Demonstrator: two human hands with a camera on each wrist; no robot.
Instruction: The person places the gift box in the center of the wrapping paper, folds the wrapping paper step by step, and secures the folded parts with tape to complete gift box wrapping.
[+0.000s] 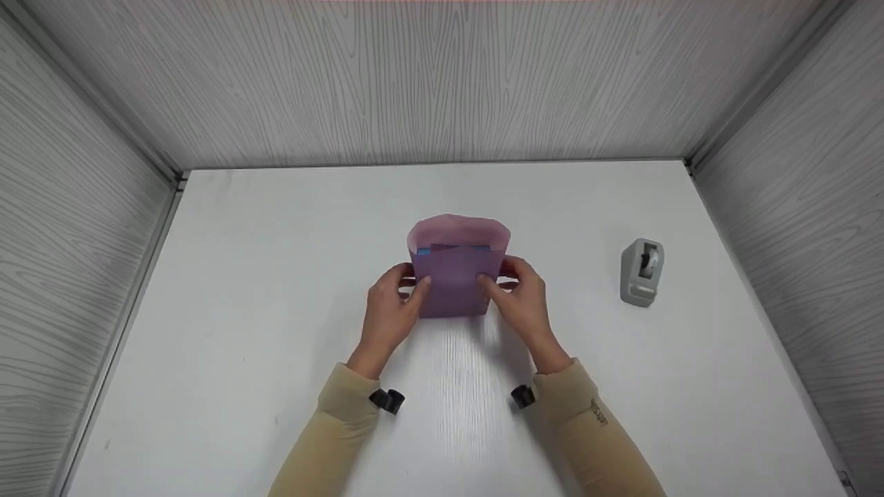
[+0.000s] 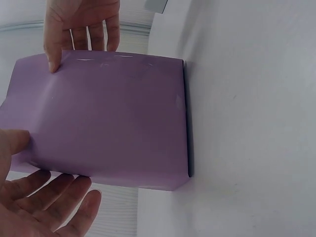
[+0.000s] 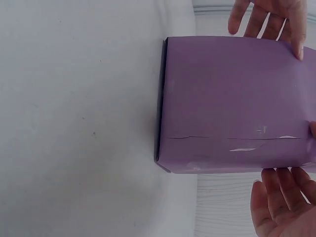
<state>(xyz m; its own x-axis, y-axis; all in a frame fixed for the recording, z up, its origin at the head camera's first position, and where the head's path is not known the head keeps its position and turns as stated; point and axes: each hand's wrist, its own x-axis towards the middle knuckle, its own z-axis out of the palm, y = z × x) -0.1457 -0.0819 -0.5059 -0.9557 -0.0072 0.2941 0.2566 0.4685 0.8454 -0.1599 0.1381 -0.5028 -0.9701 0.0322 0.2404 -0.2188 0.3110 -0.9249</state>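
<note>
A purple paper bag [image 1: 452,290] stands upright at the middle of the table, its pale pink inside showing at the open, flared top. Just inside its mouth, blue edges [image 1: 423,251] and a darker purple edge show; the rest of the contents is hidden. My left hand [image 1: 390,310] grips the bag's left side, thumb on the front and fingers along the side. The right hand [image 1: 521,300] holds the opposite side the same way. A long seam with shiny patches [image 3: 242,149] runs near the bag's right side in the right wrist view.
A grey tape dispenser [image 1: 642,273] with a roll in it stands to the right on the white table [image 1: 276,228]. Grey wood-grain panels [image 1: 428,83] rise at the back and on both sides. Small black wrist cameras [image 1: 387,400] sit at both sleeve cuffs.
</note>
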